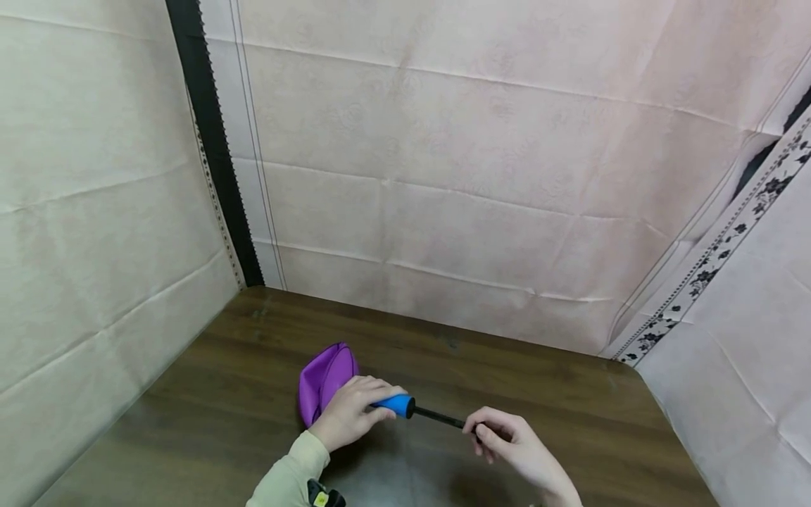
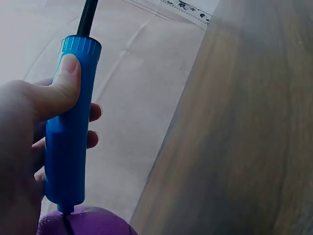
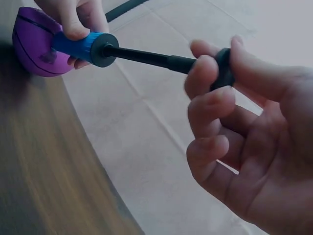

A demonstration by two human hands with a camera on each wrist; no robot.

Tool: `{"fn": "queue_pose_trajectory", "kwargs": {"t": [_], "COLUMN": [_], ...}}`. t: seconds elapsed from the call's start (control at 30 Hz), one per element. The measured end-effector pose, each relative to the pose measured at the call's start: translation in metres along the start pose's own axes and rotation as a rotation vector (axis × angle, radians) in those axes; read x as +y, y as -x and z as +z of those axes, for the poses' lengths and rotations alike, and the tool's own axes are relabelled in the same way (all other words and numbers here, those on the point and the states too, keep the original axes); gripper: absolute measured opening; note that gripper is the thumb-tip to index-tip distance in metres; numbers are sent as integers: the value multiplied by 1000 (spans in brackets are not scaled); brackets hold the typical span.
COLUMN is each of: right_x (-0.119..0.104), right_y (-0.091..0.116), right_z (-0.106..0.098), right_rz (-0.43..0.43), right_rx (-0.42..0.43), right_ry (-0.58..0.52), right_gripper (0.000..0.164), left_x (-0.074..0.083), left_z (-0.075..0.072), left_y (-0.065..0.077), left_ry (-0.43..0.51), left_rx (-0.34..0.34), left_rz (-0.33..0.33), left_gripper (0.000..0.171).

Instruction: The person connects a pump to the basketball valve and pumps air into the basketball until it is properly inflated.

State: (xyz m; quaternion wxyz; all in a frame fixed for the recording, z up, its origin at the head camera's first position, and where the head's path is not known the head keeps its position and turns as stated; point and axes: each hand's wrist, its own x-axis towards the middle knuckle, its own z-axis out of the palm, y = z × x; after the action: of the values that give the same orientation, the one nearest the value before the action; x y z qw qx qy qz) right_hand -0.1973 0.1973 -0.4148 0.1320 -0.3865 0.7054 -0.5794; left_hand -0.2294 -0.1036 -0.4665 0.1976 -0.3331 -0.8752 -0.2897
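My left hand [image 1: 350, 417] grips the blue barrel of a hand pump [image 2: 67, 152], its thumb lying along the side near the collar. A black rod [image 3: 143, 56] stands pulled out of the barrel. At the rod's far end, my right hand [image 1: 509, 442] pinches the black knob [image 3: 223, 71] between thumb and fingers, the other fingers curled loosely. The pump's narrow tip meets a purple ball [image 1: 315, 387], which is sunken and creased with dark seam lines. In the head view the left hand partly covers the ball.
Beneath the hands is a brown wood-grain table [image 1: 209, 394]. Pale creased cloth walls [image 1: 443, 176] rise at its back and both sides. A dark strip [image 1: 218, 141] runs up the back left corner, and a flower-patterned border [image 1: 703, 271] edges the right wall.
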Motion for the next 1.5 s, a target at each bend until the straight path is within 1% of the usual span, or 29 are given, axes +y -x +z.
{"fn": "queue_pose_trajectory", "kwargs": {"t": [0.07, 0.13, 0.2, 0.3, 0.4, 0.53, 0.6, 0.77, 0.83, 0.93, 1.03, 1.17, 1.23, 1.4, 1.5], "right_x": [0, 0, 0, 2, 5, 14, 17, 20, 20, 19, 19, 19, 19, 18, 15], "right_y": [0, -2, -5, -11, -18, -25, -26, -28, -29, -29, -29, -27, -26, -25, -24], "right_z": [2, 4, 8, 15, 24, 36, 40, 42, 41, 39, 38, 35, 35, 34, 33], "right_rz": [-9, 0, 29, 92, 140, 133, 129, 191, 212, 209, 188, 147, 143, 175, 194], "right_rx": [-3, -18, -49, -88, -96, -85, -72, -17, -10, -31, -61, -92, -103, -113, -124], "right_ry": [-8, -17, -19, 20, 101, 235, 267, 218, 206, 217, 225, 229, 220, 207, 213], "right_gripper": [22, 22, 21, 21, 22, 21, 21, 24, 26, 28, 28, 24, 24, 27, 27], "left_x": [2, 4, 6, 8, 11, 14, 15, 14, 13, 10, 7, 5, 5, 6, 5], "left_z": [-1, 0, 1, 5, 9, 15, 17, 18, 17, 16, 14, 13, 13, 12, 11], "left_y": [0, 0, -1, -2, -2, -1, -1, -1, -2, -2, -1, 0, 0, 0, 0], "left_ry": [43, 78, 116, 143, 139, 111, 103, 99, 92, 86, 87, 108, 119, 128, 121], "left_rx": [-50, -100, -136, -167, -168, -153, -145, -109, -94, -77, -69, -83, -90, -103, -105], "left_rz": [-11, -12, 6, 44, 89, 150, 164, 152, 162, 181, 203, 201, 192, 180, 190], "left_gripper": [37, 36, 36, 35, 35, 35, 34, 35, 35, 34, 35, 36, 36, 36, 36]}}
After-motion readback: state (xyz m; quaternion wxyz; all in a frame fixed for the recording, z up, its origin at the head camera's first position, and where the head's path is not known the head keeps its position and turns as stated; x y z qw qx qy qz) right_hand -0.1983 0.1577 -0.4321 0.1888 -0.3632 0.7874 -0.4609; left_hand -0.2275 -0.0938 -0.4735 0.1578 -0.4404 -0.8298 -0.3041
